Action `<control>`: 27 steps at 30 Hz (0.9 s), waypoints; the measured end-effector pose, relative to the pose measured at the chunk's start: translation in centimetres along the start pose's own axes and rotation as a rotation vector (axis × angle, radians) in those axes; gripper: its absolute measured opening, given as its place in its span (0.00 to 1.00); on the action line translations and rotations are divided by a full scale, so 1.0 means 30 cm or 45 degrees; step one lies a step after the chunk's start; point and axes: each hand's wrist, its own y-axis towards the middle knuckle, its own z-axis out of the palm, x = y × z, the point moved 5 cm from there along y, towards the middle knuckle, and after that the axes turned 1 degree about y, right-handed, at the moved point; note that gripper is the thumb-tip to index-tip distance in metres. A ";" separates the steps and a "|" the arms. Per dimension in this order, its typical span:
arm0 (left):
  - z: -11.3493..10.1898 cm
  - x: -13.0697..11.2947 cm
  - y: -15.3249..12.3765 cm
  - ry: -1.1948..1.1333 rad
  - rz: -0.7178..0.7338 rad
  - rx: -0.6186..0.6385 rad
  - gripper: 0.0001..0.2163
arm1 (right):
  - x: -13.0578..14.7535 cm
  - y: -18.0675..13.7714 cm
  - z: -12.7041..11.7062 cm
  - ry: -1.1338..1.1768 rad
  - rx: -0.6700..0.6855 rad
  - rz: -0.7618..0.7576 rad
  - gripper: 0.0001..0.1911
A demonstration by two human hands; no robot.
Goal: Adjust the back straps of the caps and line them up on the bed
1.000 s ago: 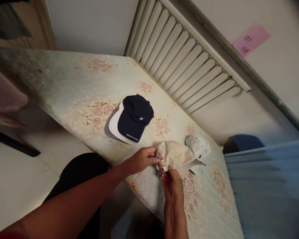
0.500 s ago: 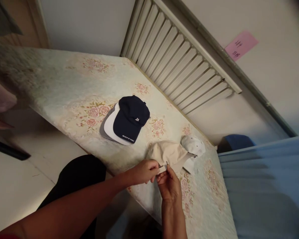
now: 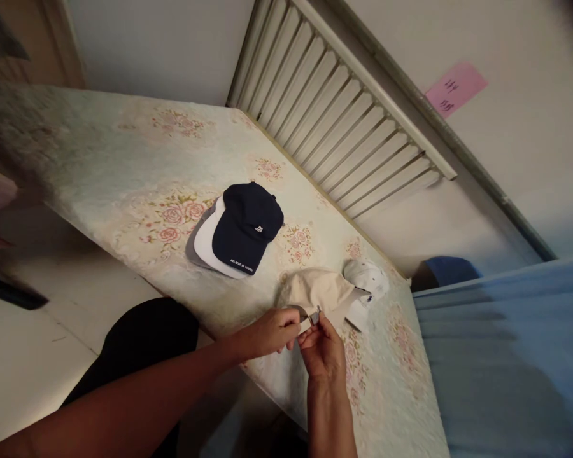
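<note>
A beige baseball cap [image 3: 318,286] is between my hands at the table's near side, its back strap [image 3: 305,326] turned toward me. My left hand [image 3: 270,332] reaches in from the left, fingers closed on one part of that strap. Thumb and fingers of my right hand [image 3: 323,350] pinch the strap by its small metal buckle [image 3: 315,316]. Just behind the beige cap sits a white cap [image 3: 367,277], partly covered by its brim. Farther left lies a navy cap [image 3: 251,222] with white lettering, on top of a white-brimmed cap [image 3: 205,235] and a grey one.
The caps rest on a table with a floral cloth [image 3: 172,159]. A white radiator [image 3: 344,108] runs along the wall behind it. A blue curtain [image 3: 496,343] hangs at the right, and a pink note [image 3: 456,89] is on the wall. My dark-clothed knee [image 3: 143,337] is by the table's front edge.
My left hand has drawn slightly left from my right hand. A gap now shows between strap and cap, and the metal buckle is more visible. The whole view has shifted a little.
</note>
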 end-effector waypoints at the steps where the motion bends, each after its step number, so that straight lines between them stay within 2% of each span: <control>1: 0.001 0.001 0.002 -0.002 0.003 -0.001 0.08 | -0.002 0.000 -0.003 0.027 -0.018 0.023 0.07; 5: 0.003 0.003 0.008 -0.010 0.039 -0.013 0.08 | -0.008 -0.001 -0.009 0.107 -0.058 0.084 0.08; 9: 0.003 0.000 0.011 0.026 0.053 -0.023 0.08 | -0.006 -0.002 -0.006 0.050 -0.015 0.076 0.08; 18: -0.009 -0.049 -0.001 0.051 0.140 -0.060 0.08 | -0.021 0.000 -0.014 0.045 -0.017 0.087 0.08; 27: -0.011 -0.039 0.004 -0.062 0.104 -0.118 0.07 | -0.017 -0.018 0.011 0.171 -0.089 0.112 0.07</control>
